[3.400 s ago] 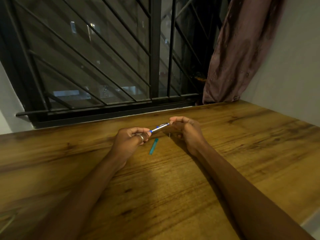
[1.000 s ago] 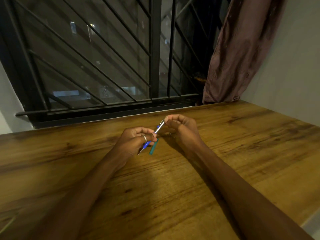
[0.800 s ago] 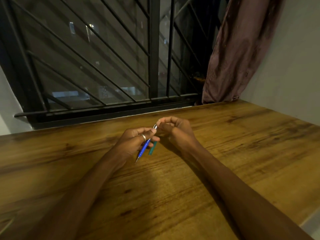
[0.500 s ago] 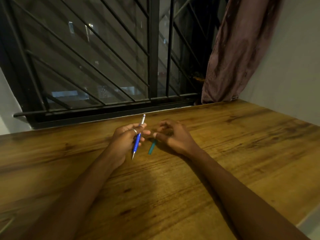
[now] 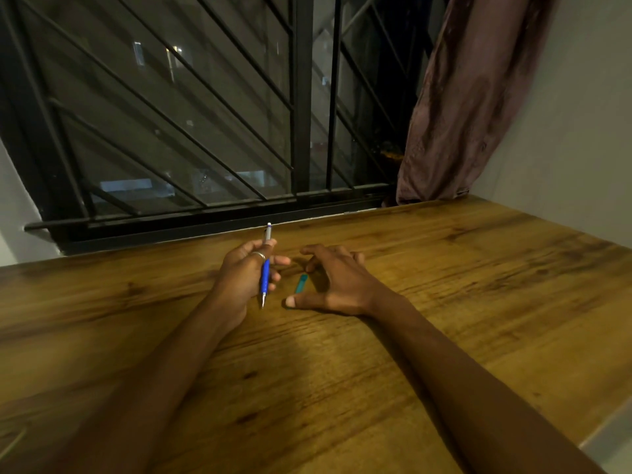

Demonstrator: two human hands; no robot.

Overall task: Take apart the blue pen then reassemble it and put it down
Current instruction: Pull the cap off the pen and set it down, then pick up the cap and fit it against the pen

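Left hand (image 5: pixel 244 271) grips the likely light, stiff blue pen (image 5: pixel 265 275) mid-barrel, right hand (image 5: pixel 337 282) spread wide around the teal cap (image 5: pixel 301 283).

2 bare forearms (image 5: pixel 191 357), 1 ring.
Both forearms run uncovered up from the lower edge; the left hand (image 5: pixel 244 273), at centre frame, wears a thin silver ring (image 5: pixel 259 255) on 1 finger.

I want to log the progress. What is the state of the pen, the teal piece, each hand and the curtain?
pen: held off the table, tip pointing down.
teal piece: lying on the table, separate from the pen.
left hand: grips the pen.
right hand: open, fingers spread over the teal piece, holding nothing.
curtain: bunched up to one side.
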